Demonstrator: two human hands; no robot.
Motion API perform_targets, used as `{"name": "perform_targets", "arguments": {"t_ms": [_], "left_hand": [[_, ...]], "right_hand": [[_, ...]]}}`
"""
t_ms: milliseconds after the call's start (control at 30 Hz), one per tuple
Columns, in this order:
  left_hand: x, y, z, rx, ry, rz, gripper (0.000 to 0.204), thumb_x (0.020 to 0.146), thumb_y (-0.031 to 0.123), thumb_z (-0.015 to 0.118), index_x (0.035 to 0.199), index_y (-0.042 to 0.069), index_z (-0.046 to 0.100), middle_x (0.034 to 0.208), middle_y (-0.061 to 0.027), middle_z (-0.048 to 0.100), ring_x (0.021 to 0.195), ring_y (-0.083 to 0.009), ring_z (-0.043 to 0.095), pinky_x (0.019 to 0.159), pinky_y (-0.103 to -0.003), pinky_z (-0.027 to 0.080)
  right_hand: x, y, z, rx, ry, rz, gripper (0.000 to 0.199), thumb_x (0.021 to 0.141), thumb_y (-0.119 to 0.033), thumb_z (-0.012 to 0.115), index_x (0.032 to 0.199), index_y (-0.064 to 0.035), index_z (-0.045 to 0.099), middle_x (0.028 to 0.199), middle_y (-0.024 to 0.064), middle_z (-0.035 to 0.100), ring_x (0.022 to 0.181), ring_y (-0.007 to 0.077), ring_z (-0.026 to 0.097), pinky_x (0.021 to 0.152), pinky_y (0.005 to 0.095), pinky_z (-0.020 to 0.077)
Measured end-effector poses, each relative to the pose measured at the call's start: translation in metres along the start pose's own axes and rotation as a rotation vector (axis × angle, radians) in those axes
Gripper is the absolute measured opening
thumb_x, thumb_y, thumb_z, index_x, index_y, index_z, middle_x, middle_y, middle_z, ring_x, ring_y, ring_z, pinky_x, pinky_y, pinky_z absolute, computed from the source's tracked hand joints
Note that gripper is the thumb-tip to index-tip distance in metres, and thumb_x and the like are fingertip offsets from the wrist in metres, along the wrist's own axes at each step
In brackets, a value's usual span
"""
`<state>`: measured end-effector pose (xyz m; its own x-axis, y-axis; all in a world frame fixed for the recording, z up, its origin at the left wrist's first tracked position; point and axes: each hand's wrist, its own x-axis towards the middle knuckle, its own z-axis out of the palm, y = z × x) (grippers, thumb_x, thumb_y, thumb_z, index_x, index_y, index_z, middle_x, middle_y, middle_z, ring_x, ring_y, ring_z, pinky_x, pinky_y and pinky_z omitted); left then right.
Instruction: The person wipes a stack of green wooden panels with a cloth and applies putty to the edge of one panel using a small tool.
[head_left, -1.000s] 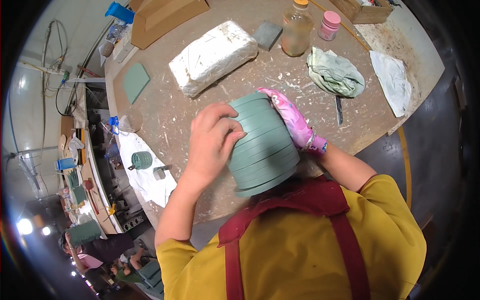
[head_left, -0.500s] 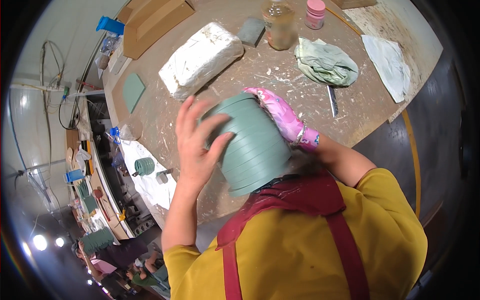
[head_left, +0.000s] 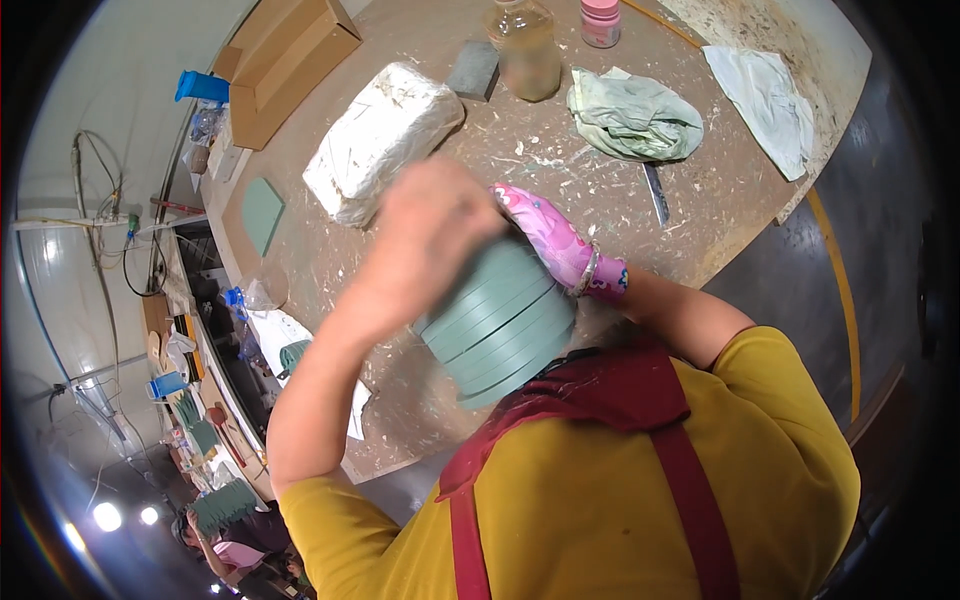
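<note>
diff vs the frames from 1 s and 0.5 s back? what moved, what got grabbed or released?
The left hand slid from the near side of the ribbed green pot up over its far end, blurred mid-motion. The pot tilted a little further. Nothing was taken up or let go. The pink-gloved right hand stays against the pot; the wrapped clay block, rag and jar lie as before.

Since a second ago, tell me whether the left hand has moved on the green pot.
Yes. The left hand slid from the green pot's side up over its top, toward the white wrapped block.
</note>
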<state>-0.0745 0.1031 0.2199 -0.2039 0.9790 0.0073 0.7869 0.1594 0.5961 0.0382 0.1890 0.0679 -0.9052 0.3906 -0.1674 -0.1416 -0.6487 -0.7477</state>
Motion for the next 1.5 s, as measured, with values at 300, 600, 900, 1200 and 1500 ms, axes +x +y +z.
{"name": "perform_targets", "arguments": {"t_ms": [300, 600, 900, 1200, 1500], "left_hand": [[-0.123, -0.1, 0.04, -0.742, 0.771, -0.59, 0.062, 0.096, 0.057, 0.032, 0.137, 0.011, 0.042, 0.144, -0.006, 0.04, 0.134, -0.0211, 0.032, 0.111, -0.043, 0.019], [-0.122, -0.03, 0.134, -1.559, 0.765, -0.622, 0.066, 0.099, 0.052, 0.028, 0.151, 0.015, 0.011, 0.146, -0.0138, 0.032, 0.132, -0.0262, 0.036, 0.11, -0.037, 0.029], [-0.111, -0.018, 0.138, -1.378, 0.621, -0.546, 0.069, 0.099, 0.048, 0.029, 0.15, 0.006, 0.009, 0.154, -0.0123, 0.014, 0.141, -0.0238, 0.016, 0.115, -0.036, 0.011], [-0.161, -0.059, 0.146, -1.408, 0.622, -0.501, 0.062, 0.101, 0.047, 0.017, 0.143, 0.004, 0.032, 0.141, -0.0128, 0.041, 0.131, -0.0213, 0.038, 0.108, -0.038, 0.03], [-0.278, -0.08, 0.128, -0.461, 0.614, -0.042, 0.069, 0.085, 0.039, 0.058, 0.142, 0.007, 0.035, 0.155, -0.0188, 0.012, 0.141, -0.0419, 0.013, 0.114, -0.048, 0.013]], "right_hand": [[0.012, -0.005, -0.013, -0.348, -0.137, -0.057, 0.043, 0.102, -0.027, 0.033, 0.123, 0.0034, 0.054, 0.118, 0.0146, 0.059, 0.11, 0.0187, 0.054, 0.101, 0.0293, 0.0383], [0.008, 0.005, -0.017, -0.523, -0.213, -0.203, 0.047, 0.098, -0.032, 0.04, 0.13, 0.0014, 0.046, 0.13, 0.0116, 0.05, 0.119, 0.019, 0.047, 0.103, 0.0309, 0.0347], [-0.056, -0.022, -0.019, -0.304, 0.087, -0.043, 0.051, 0.089, -0.038, 0.052, 0.125, -0.0024, 0.044, 0.121, 0.0072, 0.048, 0.112, 0.015, 0.046, 0.099, 0.0306, 0.036], [-0.061, -0.031, 0.069, -1.161, 0.126, -0.232, 0.033, 0.092, -0.025, 0.049, 0.112, -0.0001, 0.052, 0.106, 0.0171, 0.054, 0.101, 0.0273, 0.053, 0.091, 0.0365, 0.0387], [-0.038, 0.012, 0.173, -1.865, -0.429, -0.472, 0.037, 0.088, -0.037, 0.059, 0.101, -0.0023, 0.061, 0.088, 0.0146, 0.06, 0.087, 0.0343, 0.057, 0.079, 0.0432, 0.0408]]}}
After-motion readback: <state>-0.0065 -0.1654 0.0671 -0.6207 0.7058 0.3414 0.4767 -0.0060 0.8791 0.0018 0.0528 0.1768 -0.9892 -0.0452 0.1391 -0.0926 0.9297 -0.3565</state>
